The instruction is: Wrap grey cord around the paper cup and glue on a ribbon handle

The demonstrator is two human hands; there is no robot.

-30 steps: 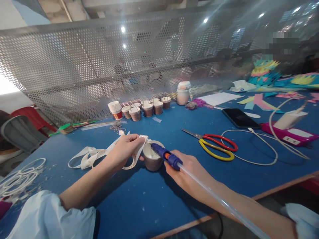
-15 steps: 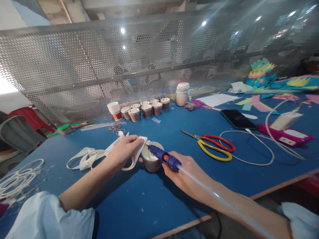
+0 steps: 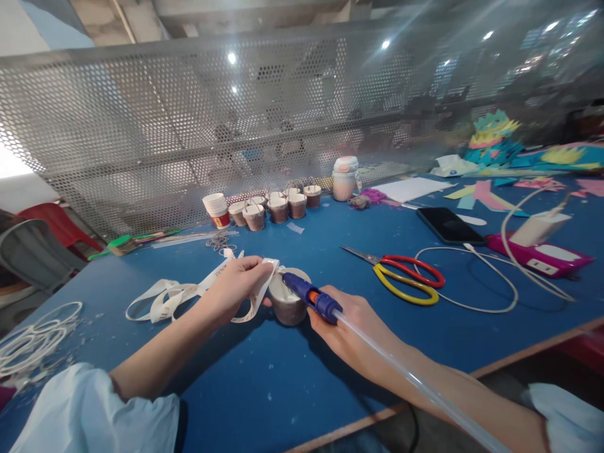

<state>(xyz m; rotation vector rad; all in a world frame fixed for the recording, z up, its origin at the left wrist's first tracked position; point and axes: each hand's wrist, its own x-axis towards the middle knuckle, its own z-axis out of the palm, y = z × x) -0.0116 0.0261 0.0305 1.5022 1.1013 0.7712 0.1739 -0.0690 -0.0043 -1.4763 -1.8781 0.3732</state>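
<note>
My left hand [image 3: 240,280] pinches the end of a printed white ribbon [image 3: 264,283] beside a small brown-wrapped paper cup [image 3: 289,309]. The rest of that ribbon trails off to the left in loose loops on the table. In my right hand [image 3: 349,314] is a blue glue gun [image 3: 314,296], a long clear glue stick [image 3: 406,365] sticking out of its back. The gun's nozzle reaches over the cup's rim, close to the ribbon end. Whether nozzle and ribbon touch I cannot tell. Part of the cup is covered by the gun.
Red-and-yellow-handled scissors [image 3: 410,280] lie open to the right, near a phone [image 3: 450,226] and a pink power strip [image 3: 542,255] with white cables. Several small wrapped cups [image 3: 255,217] with wire handles stand by the mesh screen. White cord [image 3: 38,336] is coiled at far left.
</note>
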